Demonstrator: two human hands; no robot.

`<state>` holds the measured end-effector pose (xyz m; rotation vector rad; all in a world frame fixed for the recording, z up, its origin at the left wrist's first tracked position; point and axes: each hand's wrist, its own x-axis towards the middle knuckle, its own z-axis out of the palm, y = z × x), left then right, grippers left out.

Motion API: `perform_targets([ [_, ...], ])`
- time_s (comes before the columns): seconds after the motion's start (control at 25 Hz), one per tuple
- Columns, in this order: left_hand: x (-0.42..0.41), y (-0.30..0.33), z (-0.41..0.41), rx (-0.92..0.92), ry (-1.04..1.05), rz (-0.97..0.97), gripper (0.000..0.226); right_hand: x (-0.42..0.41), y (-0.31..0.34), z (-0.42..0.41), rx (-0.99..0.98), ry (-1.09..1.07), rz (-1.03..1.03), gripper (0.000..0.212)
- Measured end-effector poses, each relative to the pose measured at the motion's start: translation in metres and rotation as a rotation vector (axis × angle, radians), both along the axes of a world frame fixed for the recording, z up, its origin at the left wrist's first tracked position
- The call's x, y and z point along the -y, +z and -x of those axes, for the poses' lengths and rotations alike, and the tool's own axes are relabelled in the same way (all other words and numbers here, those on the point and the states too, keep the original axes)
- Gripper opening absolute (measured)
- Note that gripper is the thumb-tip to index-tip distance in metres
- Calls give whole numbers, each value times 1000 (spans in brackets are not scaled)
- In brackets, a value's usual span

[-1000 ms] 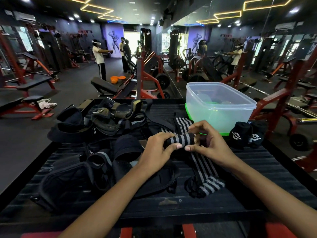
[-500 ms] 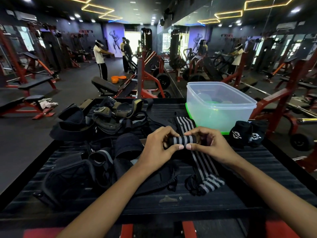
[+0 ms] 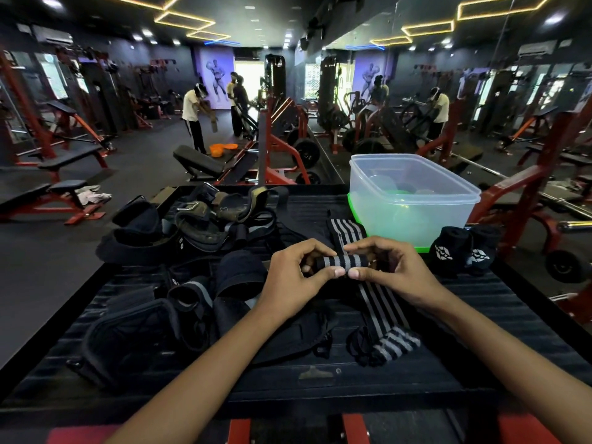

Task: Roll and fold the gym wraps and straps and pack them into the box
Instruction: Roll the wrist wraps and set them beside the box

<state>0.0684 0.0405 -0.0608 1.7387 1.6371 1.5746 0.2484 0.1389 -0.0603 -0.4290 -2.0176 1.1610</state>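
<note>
A black wrap with grey stripes (image 3: 341, 261) is partly rolled into a small cylinder above the black ribbed platform (image 3: 480, 363). My left hand (image 3: 296, 277) pinches the roll's left end and my right hand (image 3: 382, 270) pinches its right end, thumbs underneath. The wrap's loose tail (image 3: 381, 306) trails toward me and ends in a crumpled heap near the front. A second striped wrap (image 3: 344, 229) lies flat behind the roll. The clear plastic box (image 3: 413, 200) with a green lid under it stands at the back right, open.
Two rolled black wraps with white logos (image 3: 461, 251) sit right of the box. A pile of black straps, belts and pads (image 3: 179, 251) covers the platform's left half. Gym benches, racks and people stand beyond the platform.
Both hands have turned the roll a little further and lifted slightly; the roll looks a bit thicker and the loose tail shorter.
</note>
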Motion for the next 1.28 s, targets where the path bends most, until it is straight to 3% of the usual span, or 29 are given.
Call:
perform_targets([
  [0.2, 0, 1, 2, 48, -59, -32, 27, -2, -1, -1, -64, 25, 147, 25],
  [0.4, 0, 2, 3, 157, -63, 0, 24, -2, -3, 0, -54, 19, 23, 36],
  [0.6, -1, 2, 2, 200, -145, 18, 34, -1, 0, -1, -98, 15, 164, 30],
  [0.72, -1, 1, 4, 211, -139, 21, 32, -1, 0, 0, -68, 9, 134, 33],
  [0.88, 0, 3, 2, 197, -117, 32, 30, 1, -1, -1, -59, 31, 77, 48],
  [1.12, -1, 1, 4, 91, -97, 31, 32, 1, 0, -1, -30, 19, 120, 34],
  [1.28, 1, 3, 2, 66, -63, 44, 27, 2, 1, 0, -17, 36, 87, 37],
])
